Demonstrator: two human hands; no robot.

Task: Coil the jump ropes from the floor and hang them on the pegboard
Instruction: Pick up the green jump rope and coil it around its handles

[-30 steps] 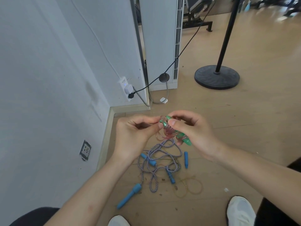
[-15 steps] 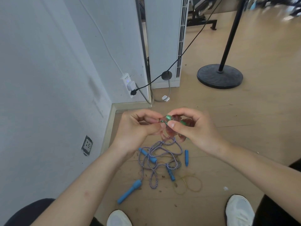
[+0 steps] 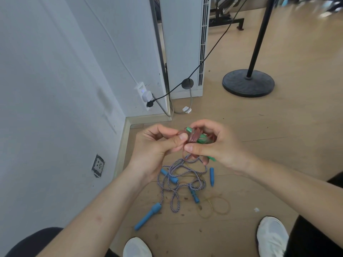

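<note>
Both hands meet above the floor around a jump rope with green handles and a clear reddish cord wound round them. My left hand pinches the cord by thumb and forefinger. My right hand grips the green handles, one tip sticking out below it. Under the hands a blue-and-white striped jump rope with blue handles lies tangled on the floor, one handle pointing toward me. A thin yellowish rope lies looped to its right. No pegboard is in view.
White wall on the left with an outlet, a power strip and black cable. A white floor unit stands behind. A black stand with a round base is back right. My white shoes are near the bottom edge.
The hands have stayed together at the green-handled rope, with the reddish cord now wound tighter round the handles. The view has shifted slightly; the ropes on the floor have not moved.
</note>
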